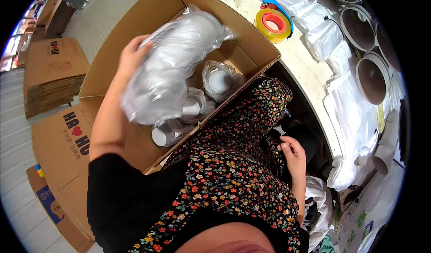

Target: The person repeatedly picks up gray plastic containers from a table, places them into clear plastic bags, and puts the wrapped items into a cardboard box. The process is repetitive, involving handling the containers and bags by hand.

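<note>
My left hand grips the edge of a bulky clear plastic bag of white round items, held over an open cardboard box. The bag is slightly blurred, and what the items are is hard to make out. Below it in the box lie several white round pieces, each wrapped in clear plastic; one wrapped piece sits by the right wall, another at the near corner. My right hand hangs beside my flower-patterned apron, its fingers curled in with nothing visible in them.
At right is a pale worktable with a yellow tape roll, clear plastic bags and several round dark-faced parts. Flattened cartons stand stacked on the left. A white sack is below the table.
</note>
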